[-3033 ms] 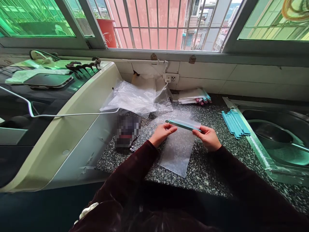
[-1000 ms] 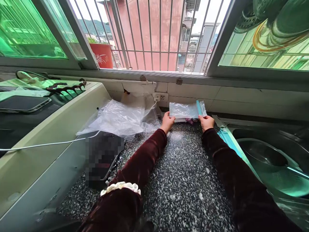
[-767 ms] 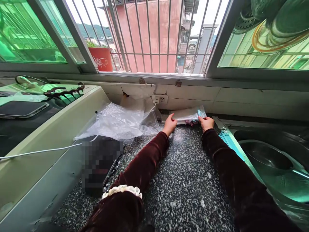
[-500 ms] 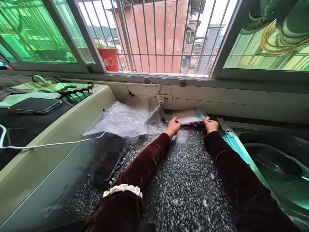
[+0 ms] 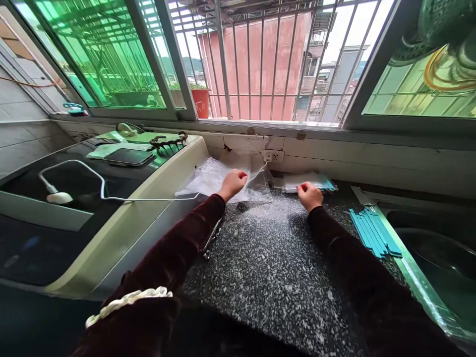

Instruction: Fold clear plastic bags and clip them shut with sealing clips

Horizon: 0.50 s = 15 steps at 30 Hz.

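My left hand (image 5: 232, 184) is over the loose pile of clear plastic bags (image 5: 208, 176), its thumb and fingers pressed together. Whether a bag's edge is pinched there I cannot make out. My right hand (image 5: 310, 196) is closed in front of a flat stack of clear plastic packets with blue edges (image 5: 327, 183), near the wall. Nothing shows between its curled fingers, and the hand covers part of the stack's front. Several blue strips (image 5: 372, 230) lie side by side on the speckled counter (image 5: 267, 263), right of my right forearm.
At the left stands a raised cream-edged unit (image 5: 178, 173) with a dark phone-like slab (image 5: 130, 156) on top. A white cable (image 5: 159, 199) runs from it towards the wall socket (image 5: 273, 156). The sink (image 5: 435, 248) is at the right, below the barred window.
My left hand has left the packet stack and moved left over the plastic bags. My right hand has come off the stack's right end and drawn slightly nearer. The view has swung left.
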Each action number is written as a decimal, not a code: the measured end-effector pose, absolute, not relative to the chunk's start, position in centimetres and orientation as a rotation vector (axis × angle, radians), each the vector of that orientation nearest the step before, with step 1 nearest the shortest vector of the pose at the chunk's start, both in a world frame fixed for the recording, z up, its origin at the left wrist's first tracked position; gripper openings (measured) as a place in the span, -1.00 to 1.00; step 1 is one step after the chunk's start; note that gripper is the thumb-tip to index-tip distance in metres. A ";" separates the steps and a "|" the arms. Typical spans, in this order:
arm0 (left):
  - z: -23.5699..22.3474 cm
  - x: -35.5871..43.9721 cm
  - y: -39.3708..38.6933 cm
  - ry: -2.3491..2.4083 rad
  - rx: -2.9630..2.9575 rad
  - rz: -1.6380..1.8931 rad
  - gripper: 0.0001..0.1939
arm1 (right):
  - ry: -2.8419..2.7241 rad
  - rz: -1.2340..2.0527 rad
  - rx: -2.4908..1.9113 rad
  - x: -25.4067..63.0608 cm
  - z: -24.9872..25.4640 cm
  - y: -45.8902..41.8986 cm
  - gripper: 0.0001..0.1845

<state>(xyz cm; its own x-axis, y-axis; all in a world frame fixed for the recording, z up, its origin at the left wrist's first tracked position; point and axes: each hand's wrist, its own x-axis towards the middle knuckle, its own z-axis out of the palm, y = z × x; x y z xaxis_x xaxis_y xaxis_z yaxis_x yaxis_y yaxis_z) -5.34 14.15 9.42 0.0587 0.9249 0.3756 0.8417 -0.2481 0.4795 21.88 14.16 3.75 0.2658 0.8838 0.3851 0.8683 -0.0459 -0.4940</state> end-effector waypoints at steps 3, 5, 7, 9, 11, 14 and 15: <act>10.1 -9.5 13.2 2.049 2.211 0.861 -0.76 | -1.950 -0.025 -1.718 16.3 4.2 13.3 -0.72; 10.3 -11.5 12.6 2.174 2.188 0.808 -0.75 | -2.058 -0.023 -1.630 12.9 4.5 12.9 -0.76; 10.2 -12.8 12.2 2.267 2.172 0.761 -0.73 | -2.161 -0.036 -1.556 10.0 4.8 12.5 -0.79; 10.1 -13.5 11.8 2.321 2.187 0.705 -0.70 | -2.238 -0.075 -1.512 7.8 5.0 12.4 -0.76; 9.9 -13.7 11.5 2.339 2.231 0.637 -0.67 | -2.303 -0.134 -1.483 6.3 5.1 12.3 -0.73; 9.6 -13.4 11.3 2.318 2.318 0.552 -0.64 | -2.382 -0.228 -1.456 5.1 4.9 12.4 -0.72; 9.5 -13.2 11.3 2.309 2.347 0.531 -0.64 | -2.401 -0.258 -1.448 4.9 4.8 12.5 -0.73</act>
